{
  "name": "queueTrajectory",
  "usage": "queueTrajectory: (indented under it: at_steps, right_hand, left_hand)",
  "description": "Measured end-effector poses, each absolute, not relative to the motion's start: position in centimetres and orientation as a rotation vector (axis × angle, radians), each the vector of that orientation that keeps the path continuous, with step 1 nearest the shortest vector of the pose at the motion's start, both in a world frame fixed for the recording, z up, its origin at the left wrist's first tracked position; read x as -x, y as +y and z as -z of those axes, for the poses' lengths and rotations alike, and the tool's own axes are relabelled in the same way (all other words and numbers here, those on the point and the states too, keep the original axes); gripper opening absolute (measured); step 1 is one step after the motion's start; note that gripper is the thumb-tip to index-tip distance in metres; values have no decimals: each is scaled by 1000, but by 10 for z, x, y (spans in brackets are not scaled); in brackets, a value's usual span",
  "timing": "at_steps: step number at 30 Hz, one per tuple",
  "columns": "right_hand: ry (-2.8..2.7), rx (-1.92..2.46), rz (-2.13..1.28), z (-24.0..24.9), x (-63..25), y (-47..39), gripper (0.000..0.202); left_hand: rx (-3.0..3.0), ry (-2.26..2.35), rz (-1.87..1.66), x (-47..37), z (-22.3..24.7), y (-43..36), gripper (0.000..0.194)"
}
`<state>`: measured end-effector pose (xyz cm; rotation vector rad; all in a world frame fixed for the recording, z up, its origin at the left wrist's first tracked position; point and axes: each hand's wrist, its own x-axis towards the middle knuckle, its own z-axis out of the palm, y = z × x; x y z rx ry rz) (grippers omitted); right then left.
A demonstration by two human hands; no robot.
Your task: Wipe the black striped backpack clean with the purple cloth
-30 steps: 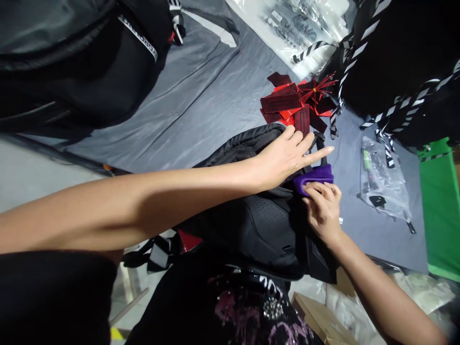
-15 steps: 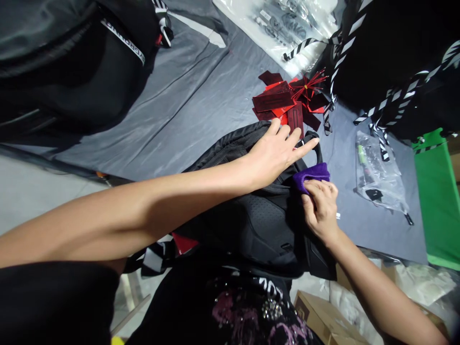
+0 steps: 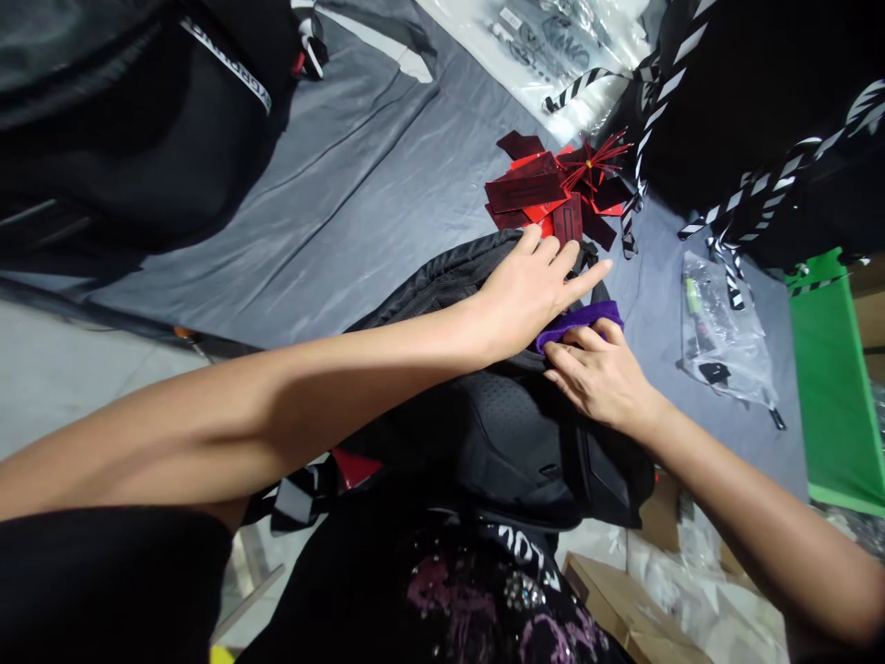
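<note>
A black backpack [image 3: 512, 433] lies at the near edge of the grey-covered table, against my body. My left hand [image 3: 529, 290] rests across its top with the fingers spread, the little finger pointing right. Just right of it, my right hand [image 3: 598, 373] grips a purple cloth [image 3: 587, 318] and presses it to the backpack near the top handle. Part of the cloth is tucked under my right fingers. Beyond my left fingertips is a pile of dark red tags [image 3: 529, 189] with a bundle of red strings.
Another black bag [image 3: 138, 138] stands on the table [image 3: 346, 203] at left. A black bag with striped cords [image 3: 761, 111] is at right. A clear plastic bag [image 3: 725, 332], a green panel [image 3: 833, 387] and a cardboard box [image 3: 629, 609] lie nearby.
My right hand has moved left with the purple cloth, closer to my left hand. The cloth now lies flatter along the backpack. My left hand has stayed in place.
</note>
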<state>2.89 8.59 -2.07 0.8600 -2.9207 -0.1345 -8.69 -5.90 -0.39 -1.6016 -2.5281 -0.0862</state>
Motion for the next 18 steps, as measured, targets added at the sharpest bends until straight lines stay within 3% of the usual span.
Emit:
queueTrajectory:
  at_steps: [6,13,18]
  right_hand:
    - [-2913,-867,81,24,-35,91,33]
    - [-2892,-853,27,31,-27,80,61]
    - [-2904,-764,-30,33,-32,79,56]
  left_hand:
    - [1624,-2568,55,88,0,-57,61]
    - [1697,-2601,16,89,-7,-61,67]
    - [1563,-2661,119,87,-13,-66,64]
